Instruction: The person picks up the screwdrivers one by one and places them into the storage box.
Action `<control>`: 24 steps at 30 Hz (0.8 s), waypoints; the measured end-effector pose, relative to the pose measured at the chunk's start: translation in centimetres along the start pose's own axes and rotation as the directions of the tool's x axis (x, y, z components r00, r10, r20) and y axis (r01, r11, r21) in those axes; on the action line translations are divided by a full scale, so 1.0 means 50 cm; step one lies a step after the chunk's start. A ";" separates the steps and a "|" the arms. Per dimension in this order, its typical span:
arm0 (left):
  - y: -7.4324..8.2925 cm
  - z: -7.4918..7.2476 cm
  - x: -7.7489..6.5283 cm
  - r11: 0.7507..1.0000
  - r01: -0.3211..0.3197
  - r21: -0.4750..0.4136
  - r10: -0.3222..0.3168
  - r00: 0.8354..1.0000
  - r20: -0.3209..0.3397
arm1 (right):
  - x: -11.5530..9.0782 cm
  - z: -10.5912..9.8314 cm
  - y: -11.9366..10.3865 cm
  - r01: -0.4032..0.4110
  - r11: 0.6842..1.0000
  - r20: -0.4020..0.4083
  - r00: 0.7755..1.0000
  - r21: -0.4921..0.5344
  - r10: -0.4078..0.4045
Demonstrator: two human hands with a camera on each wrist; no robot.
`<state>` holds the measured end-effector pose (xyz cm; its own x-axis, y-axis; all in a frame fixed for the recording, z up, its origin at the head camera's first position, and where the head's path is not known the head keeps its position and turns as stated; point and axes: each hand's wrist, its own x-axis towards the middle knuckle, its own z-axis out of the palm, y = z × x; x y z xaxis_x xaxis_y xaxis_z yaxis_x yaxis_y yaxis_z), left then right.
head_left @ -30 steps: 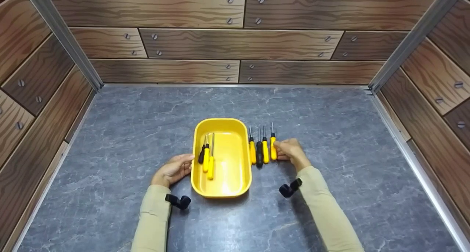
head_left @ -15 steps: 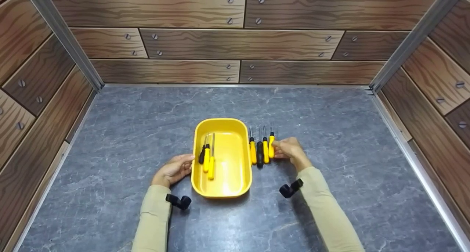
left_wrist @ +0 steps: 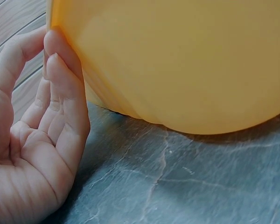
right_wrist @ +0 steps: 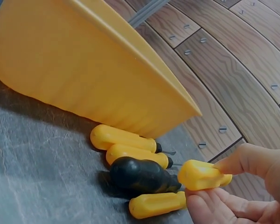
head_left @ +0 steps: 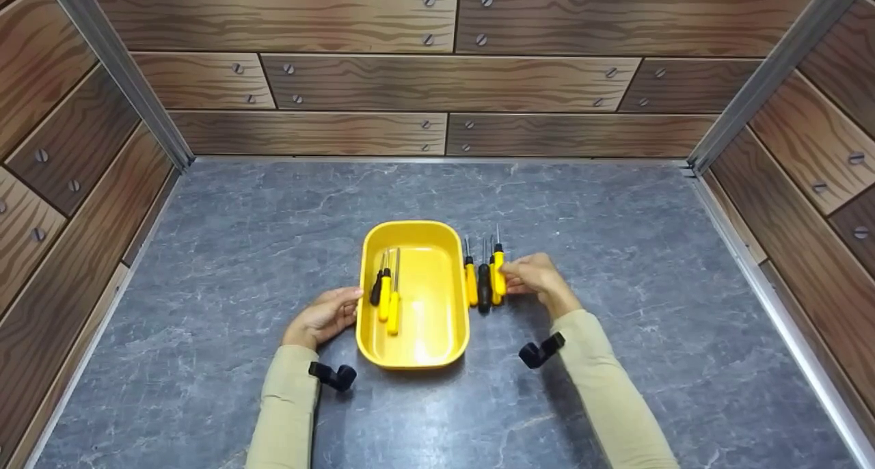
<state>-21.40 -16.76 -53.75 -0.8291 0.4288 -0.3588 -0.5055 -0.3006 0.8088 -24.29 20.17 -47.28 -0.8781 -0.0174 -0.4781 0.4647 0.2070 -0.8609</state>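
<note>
The left hand (head_left: 325,315) pinches the left rim of the yellow tray (head_left: 425,298), the thumb at the rim and the other fingers against the outer wall. The tray stands upright on the gray marbled surface (head_left: 273,209).

The right hand (head_left: 539,277) holds a yellow screwdriver (head_left: 498,271) by its handle, pinched between thumb and fingers. That screwdriver is to the right of the tray, raised off the surface, its shaft pointing toward the back wall (head_left: 451,83). From the head camera it overlaps another yellow screwdriver (right_wrist: 157,205) lying beneath it.

In the right wrist view, four screwdrivers lie side by side on the surface along the tray's right side: two yellow ones (right_wrist: 126,138) nearest the tray, then a black one (right_wrist: 142,175), then the yellow one under the held tool. Inside the tray, along its left side, rest a small black screwdriver (head_left: 376,290) and two yellow-handled ones (head_left: 385,298), shafts toward the back.

Both forearms wear pale sleeves (head_left: 284,400), each with a black device (head_left: 333,375) at the wrist. Wood-patterned walls with metal corner posts (head_left: 123,72) enclose the surface.
</note>
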 end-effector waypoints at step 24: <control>0.001 0.001 0.000 1.000 0.006 0.004 -0.006 1.000 0.001 | -0.018 0.012 -0.021 0.040 0.999 0.029 0.999 0.015 -0.041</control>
<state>-21.42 -16.72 -53.71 -0.8257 0.4312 -0.3637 -0.5098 -0.2945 0.8083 -23.92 19.39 -46.08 -0.8927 -0.0545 -0.4474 0.4304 0.1916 -0.8821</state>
